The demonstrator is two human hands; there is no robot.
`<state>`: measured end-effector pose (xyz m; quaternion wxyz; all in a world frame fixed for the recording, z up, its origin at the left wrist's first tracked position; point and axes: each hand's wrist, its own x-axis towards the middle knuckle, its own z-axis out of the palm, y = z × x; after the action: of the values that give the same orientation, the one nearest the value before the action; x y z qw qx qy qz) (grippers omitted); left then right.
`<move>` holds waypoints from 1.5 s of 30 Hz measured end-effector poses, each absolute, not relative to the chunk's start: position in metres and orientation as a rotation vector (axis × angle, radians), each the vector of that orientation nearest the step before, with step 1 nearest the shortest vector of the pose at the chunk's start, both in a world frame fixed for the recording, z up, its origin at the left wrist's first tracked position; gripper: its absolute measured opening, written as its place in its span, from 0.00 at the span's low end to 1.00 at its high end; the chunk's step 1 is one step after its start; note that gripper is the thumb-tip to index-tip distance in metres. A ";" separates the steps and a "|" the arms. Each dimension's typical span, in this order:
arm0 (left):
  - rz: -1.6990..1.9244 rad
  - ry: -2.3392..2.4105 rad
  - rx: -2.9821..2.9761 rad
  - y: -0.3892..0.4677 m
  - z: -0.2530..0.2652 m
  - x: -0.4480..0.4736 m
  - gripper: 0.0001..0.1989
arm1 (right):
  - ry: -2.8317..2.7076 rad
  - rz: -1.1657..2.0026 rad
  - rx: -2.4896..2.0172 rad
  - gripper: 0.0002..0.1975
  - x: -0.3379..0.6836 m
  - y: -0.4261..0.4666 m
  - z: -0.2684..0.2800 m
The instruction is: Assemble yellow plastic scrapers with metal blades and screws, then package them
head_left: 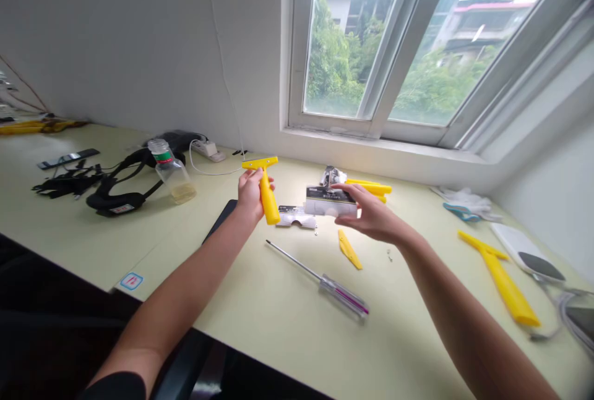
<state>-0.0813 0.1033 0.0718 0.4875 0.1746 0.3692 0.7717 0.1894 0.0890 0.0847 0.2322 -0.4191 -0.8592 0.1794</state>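
Currently looks like a two-handed holding step: left hand fingers curled round yellow T-shaped tool mid-frame, right hand pinching small box right of it; next move likely needs steady box grip.

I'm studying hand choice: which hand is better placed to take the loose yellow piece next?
Probably the right hand: it is nearer the yellow piece, though it must first release the box. The left hand, farther away, holds a yellow tool.

A yellow T-shaped scraper tilts head-up in the left fingers. The right fingers grip one end of a black-and-white box.
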 end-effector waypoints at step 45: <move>1.668 0.570 0.846 0.102 0.090 0.007 0.06 | -1.380 1.716 -0.784 0.27 0.177 0.071 0.047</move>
<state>0.0068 0.1017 0.0899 0.5590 0.3586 0.2416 0.7075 0.1765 0.0708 0.0474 0.3911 -0.3088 -0.5432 0.6757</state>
